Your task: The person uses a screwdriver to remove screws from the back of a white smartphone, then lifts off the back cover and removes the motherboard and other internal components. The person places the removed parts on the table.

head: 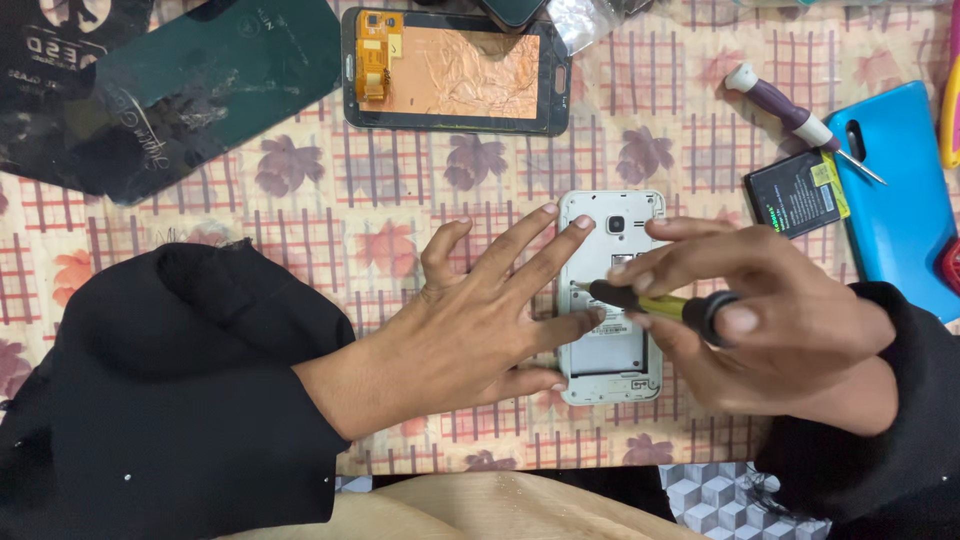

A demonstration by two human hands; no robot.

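Left hand (478,320) flat, fingers spread — pressing white phone body (611,297), back cover off, on patterned table (300,200). Right hand (760,310) fingers clamped on yellow-black screwdriver (660,303) — tip on phone's left edge. Black battery (795,193) far right.

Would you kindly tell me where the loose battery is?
In the head view, the battery lies at upper right, between the purple screwdriver and the blue case.

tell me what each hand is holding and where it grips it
The right hand grips a screwdriver by its yellow and black handle. The left hand holds nothing; its fingers lie flat on the opened white phone.
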